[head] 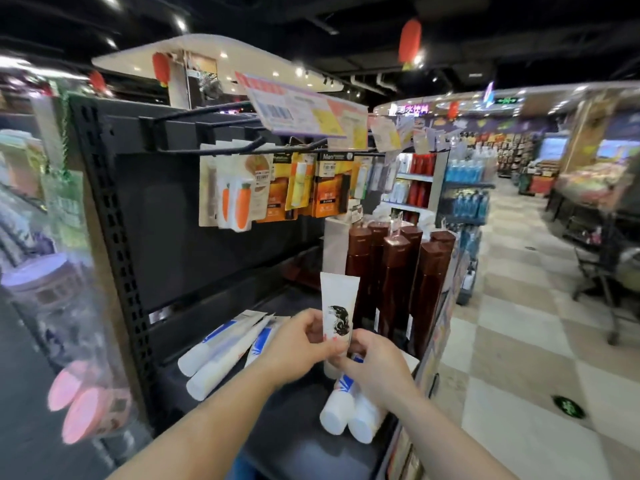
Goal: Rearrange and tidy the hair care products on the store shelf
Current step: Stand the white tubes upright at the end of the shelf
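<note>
**White tube held upright over the shelf**

A black shelf [294, 420] filled the lower centre of the frame. Brown bottles [394, 271] stood at centre right. White tubes [221, 355] lay at lower left of centre, more at lower centre [343, 407]. At centre, the left hand [298, 348] and right hand [374, 365] pinched a white tube with a black swirl [337, 306], crimped end up.

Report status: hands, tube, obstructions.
Both hands, left and right, grip white tube, upright above shelf. Brown bottles close behind. Loose tubes lying below.
</note>
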